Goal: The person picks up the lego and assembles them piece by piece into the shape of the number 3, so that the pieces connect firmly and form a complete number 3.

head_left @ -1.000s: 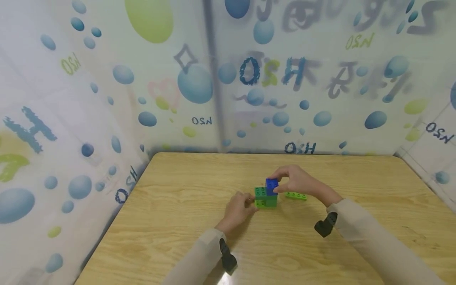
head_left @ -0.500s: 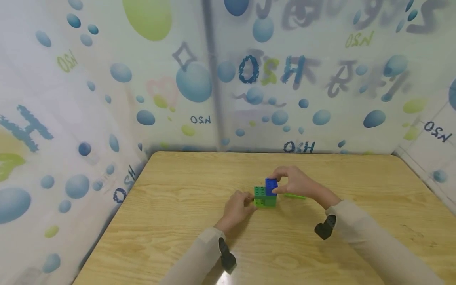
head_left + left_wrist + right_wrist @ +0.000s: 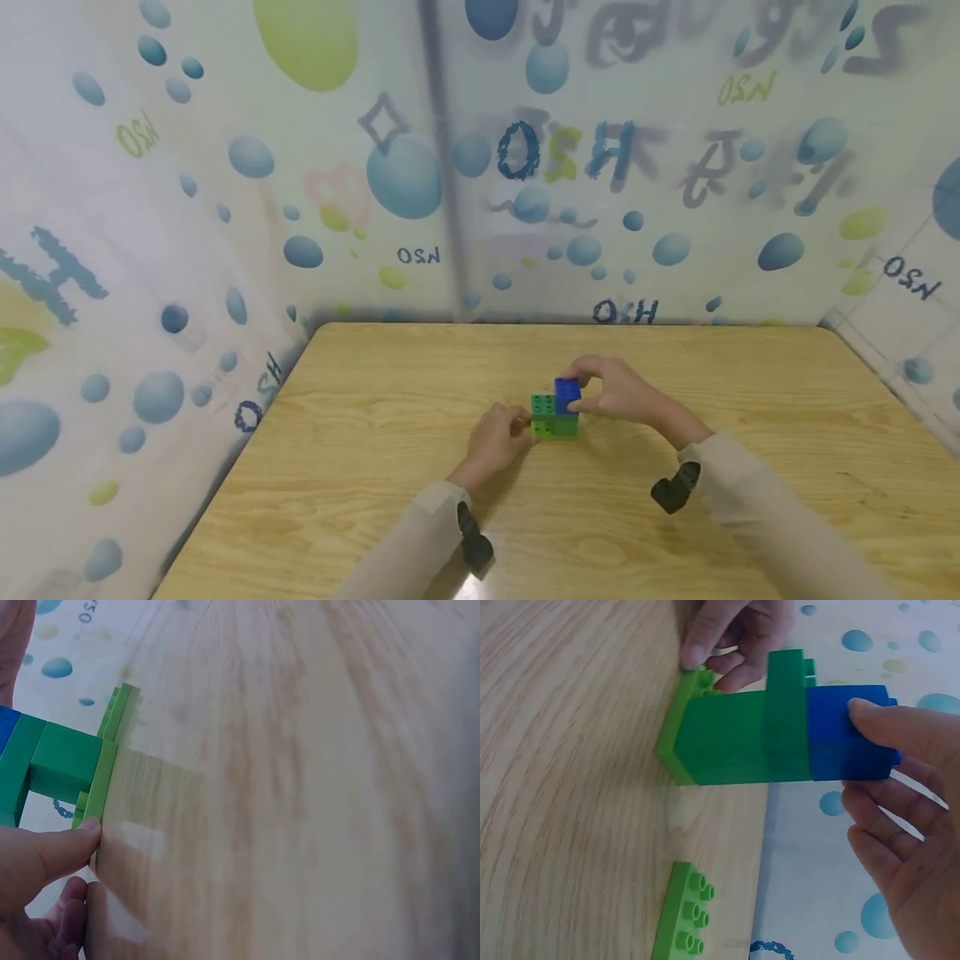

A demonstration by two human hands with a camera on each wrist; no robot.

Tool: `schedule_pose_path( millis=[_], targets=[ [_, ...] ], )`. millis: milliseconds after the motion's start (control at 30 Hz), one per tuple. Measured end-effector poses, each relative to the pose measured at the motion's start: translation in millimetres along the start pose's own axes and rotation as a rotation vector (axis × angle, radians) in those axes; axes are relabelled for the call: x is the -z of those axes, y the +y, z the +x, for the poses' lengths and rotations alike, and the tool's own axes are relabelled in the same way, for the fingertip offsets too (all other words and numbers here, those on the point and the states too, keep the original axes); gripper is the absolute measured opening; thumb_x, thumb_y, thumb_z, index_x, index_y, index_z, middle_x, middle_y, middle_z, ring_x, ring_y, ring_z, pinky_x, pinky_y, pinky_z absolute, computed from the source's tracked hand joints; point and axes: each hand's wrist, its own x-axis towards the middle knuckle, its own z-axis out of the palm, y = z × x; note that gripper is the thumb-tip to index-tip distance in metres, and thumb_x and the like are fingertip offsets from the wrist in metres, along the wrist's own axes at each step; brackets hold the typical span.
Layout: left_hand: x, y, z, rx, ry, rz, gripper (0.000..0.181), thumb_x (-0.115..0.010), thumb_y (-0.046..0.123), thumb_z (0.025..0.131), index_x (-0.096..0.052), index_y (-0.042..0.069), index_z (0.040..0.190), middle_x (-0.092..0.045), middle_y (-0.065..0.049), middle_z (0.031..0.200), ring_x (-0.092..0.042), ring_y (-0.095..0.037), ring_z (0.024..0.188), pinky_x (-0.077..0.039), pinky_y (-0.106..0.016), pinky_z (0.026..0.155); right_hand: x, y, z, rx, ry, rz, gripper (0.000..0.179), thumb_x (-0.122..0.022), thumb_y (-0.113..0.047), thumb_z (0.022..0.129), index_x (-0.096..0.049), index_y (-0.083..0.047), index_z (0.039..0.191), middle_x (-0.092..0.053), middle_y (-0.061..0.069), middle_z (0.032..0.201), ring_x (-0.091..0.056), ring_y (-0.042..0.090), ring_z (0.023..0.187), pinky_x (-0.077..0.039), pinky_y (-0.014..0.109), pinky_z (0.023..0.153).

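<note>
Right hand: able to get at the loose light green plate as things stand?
Probably yes, once it frees its fingers: the right hand pinches the blue block now. In the right wrist view, the loose light green plate lies apart from the stack, with nothing visible covering it.

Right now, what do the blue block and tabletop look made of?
Blue block: probably molded plastic, smooth, low sheen; flat faces, straight edges and studs suggest it.
Tabletop: wood or wood-look laminate, can't tell which; grain lines, slight gloss from a bright glare spot.
</note>
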Motion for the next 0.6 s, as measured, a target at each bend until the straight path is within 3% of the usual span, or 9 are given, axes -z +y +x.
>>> schedule_pose_path(
  millis=[200,600],
  targets=[
    [1.4,-2.0,-1.0,-0.026,0.003,0.0,0.028,-0.073,0.02,0.08,-0.067,0.007,0.104,-0.057,-0.003,0.09,-0.051,-0.018,0.083,-0.041,-0.032,0.07,-1,5,-0.5,-0.001,-0.027,0.055,0.037,-0.07,-0.023,0.084,-0.059,-0.01,0.117,-0.061,0.001,0.103,-0.056,0.02,0.094,-0.044,0.051,0.083],
    [-0.1,-3.7,-0.4,-0.011,-0.002,0.006,0.03,-0.072,0.021,0.081,-0.067,0.009,0.108,-0.057,-0.001,0.092,-0.051,-0.015,0.084,-0.042,-0.031,0.072,13,22,-10.4,-0.027,-0.056,0.191,0.048,-0.067,-0.025,0.086,-0.052,-0.01,0.13,-0.059,0.013,0.117,-0.053,0.035,0.108,-0.041,0.052,0.089]
  ],
)
